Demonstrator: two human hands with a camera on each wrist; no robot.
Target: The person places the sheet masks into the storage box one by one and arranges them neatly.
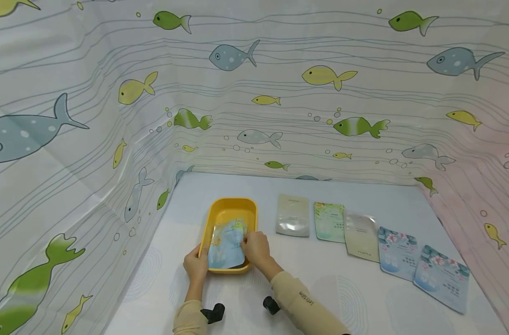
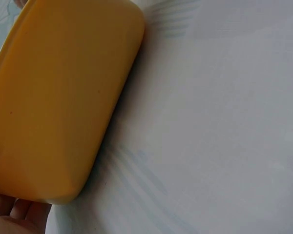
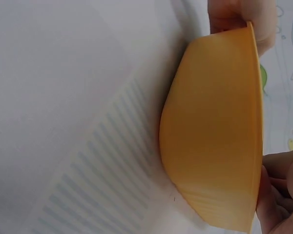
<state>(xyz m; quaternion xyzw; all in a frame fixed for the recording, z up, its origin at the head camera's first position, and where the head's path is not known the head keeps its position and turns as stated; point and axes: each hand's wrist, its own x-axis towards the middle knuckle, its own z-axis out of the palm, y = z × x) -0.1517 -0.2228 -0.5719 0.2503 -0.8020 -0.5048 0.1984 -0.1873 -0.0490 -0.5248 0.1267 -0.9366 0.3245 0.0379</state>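
- A yellow tray (image 1: 230,210) sits on the white bench (image 1: 321,279), toward its left side, with a light-blue flat packet (image 1: 226,245) lying inside it and reaching over the near rim.
- The left hand (image 1: 195,266) holds the tray's near left corner; in the left wrist view, fingers (image 2: 12,207) lie against the outer wall of the tray (image 2: 58,97) at its lower end. How tightly they curl cannot be told.
- The right hand (image 1: 256,247) rests at the tray's near right edge, its fingers bent over the right edge of the packet; whether they pinch the packet or only touch it cannot be told from the head view.
- In the right wrist view, curled fingers (image 3: 283,195) sit at the rim of the tray (image 3: 210,146), seen side-on against the bench.
- To the right of the tray, five more flat packets lie in a row running toward the near right corner: a pale grey packet (image 1: 293,215), a green packet (image 1: 329,222), a cream packet (image 1: 361,236), and two blue floral packets (image 1: 398,253) (image 1: 441,278), some edges overlapping.
- A fish-printed curtain (image 1: 279,93) walls in the bench on three sides.
- Both forearms wear beige sleeves (image 1: 304,307), each with a black wrist mount (image 1: 213,312).
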